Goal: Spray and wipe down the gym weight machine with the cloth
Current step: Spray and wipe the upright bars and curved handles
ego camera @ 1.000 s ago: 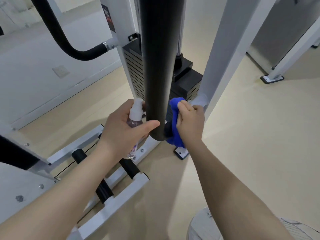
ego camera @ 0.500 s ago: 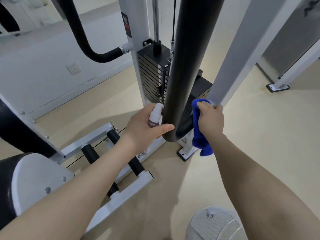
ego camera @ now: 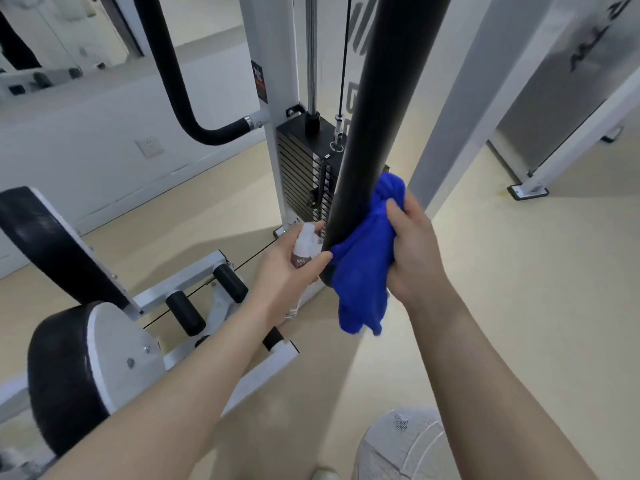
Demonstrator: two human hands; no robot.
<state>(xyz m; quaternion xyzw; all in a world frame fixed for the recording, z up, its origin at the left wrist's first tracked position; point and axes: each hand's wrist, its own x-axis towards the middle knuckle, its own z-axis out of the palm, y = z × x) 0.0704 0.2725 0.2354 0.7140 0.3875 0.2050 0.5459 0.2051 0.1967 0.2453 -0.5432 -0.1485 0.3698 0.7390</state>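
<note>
Weight machine (ego camera: 277,81), white-framed, with weight stack (ego camera: 301,174) at centre. In front of that, a thick black padded bar (ego camera: 377,116), running down from the top edge to its lower end between the two hands. Blue cloth (ego camera: 363,265) bunched and wrapped around the bar's lowest part, a loose tail hanging below. Right hand (ego camera: 412,251) closed around the cloth, pressing it against the bar from the right side. Left hand (ego camera: 287,275) curled around a small spray bottle (ego camera: 304,247), white nozzle up, just beside the bar's left side, thumb reaching to the bar's end.

Step in hand, by the look of it: wiping the lower end of the bar, spraying apparently paused. Next move probably calls for sliding the wrapped cloth along the bar under steady pressure, with the bottle kept clear on the left.
</note>
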